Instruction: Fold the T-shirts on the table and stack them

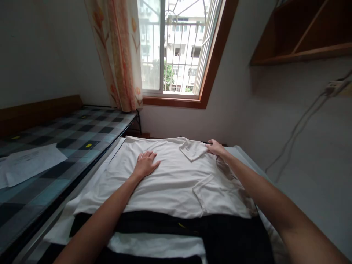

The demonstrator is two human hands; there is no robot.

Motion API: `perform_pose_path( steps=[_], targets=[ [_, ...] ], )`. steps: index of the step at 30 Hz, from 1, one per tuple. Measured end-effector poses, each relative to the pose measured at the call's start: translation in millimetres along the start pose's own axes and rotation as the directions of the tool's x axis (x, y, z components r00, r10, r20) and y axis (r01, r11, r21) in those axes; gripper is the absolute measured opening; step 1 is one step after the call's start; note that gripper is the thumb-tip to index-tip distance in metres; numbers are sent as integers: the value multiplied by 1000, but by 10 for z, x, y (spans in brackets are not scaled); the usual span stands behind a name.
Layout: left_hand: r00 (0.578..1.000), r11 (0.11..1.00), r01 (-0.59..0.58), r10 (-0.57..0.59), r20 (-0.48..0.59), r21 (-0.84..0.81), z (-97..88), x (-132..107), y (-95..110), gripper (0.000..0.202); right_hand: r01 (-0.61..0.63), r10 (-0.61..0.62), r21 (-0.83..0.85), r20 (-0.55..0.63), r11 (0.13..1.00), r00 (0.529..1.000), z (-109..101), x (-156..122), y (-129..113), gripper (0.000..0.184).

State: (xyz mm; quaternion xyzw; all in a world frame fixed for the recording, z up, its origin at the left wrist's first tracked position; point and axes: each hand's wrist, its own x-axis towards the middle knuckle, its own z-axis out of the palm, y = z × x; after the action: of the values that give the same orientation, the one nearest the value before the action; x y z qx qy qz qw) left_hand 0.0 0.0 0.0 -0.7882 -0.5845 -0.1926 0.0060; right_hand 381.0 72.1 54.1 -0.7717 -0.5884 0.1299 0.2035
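A white collared shirt (170, 179) lies spread out in front of me on a narrow surface, its collar (192, 148) pointing toward the window. My left hand (145, 164) rests flat on the shirt's upper left part, fingers spread. My right hand (216, 147) lies on the right side of the collar, fingers on the cloth; whether it pinches the fabric I cannot make out. A dark garment (220, 234) lies under the shirt's near edge, with a white cloth (154, 245) across it.
A bed with a checked blue and black cover (68, 135) runs along the left, a sheet of paper (30, 163) lying on it. Ahead are a barred window (176, 47) and an orange curtain (121, 55). A wooden shelf (302, 33) and cables (299, 124) hang on the right wall.
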Motion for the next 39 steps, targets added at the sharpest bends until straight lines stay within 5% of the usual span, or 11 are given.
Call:
perform_pose_path(
  steps=[3, 8, 12, 16, 21, 29, 35, 39],
  targets=[
    [1000, 1000, 3, -3, 8, 6, 3, 3, -5, 41, -30, 30, 124, 4, 992, 1000, 52, 88, 58, 34],
    [1000, 1000, -2, 2, 2, 8, 15, 5, -14, 41, -78, 79, 15, -97, 997, 992, 20, 60, 74, 27],
    [1000, 1000, -3, 3, -2, 14, 19, 5, -14, 41, 95, -162, -238, -280, 967, 946, 132, -69, -96, 40],
    [1000, 1000, 1, -1, 9, 21, 11, 4, -7, 41, 391, -421, -323, -25, 862, 907, 414, -148, -389, 63],
    [1000, 1000, -1, 1, 19, 23, 6, -1, -6, 42, 362, -298, -348, 223, 865, 928, 671, -96, -528, 77],
    [999, 999, -9, 8, 39, 44, 30, 14, -28, 46, 370, -357, -327, 103, 870, 929, 610, -419, -524, 71],
    [999, 999, -9, 7, 47, 48, 40, 25, -38, 48, 467, -397, -267, 278, 843, 875, 485, -980, -449, 67],
    [997, 999, -8, 4, 73, 48, 39, 30, -65, 50, 442, -362, -269, 298, 856, 883, 540, -1188, -351, 67]
  ],
)
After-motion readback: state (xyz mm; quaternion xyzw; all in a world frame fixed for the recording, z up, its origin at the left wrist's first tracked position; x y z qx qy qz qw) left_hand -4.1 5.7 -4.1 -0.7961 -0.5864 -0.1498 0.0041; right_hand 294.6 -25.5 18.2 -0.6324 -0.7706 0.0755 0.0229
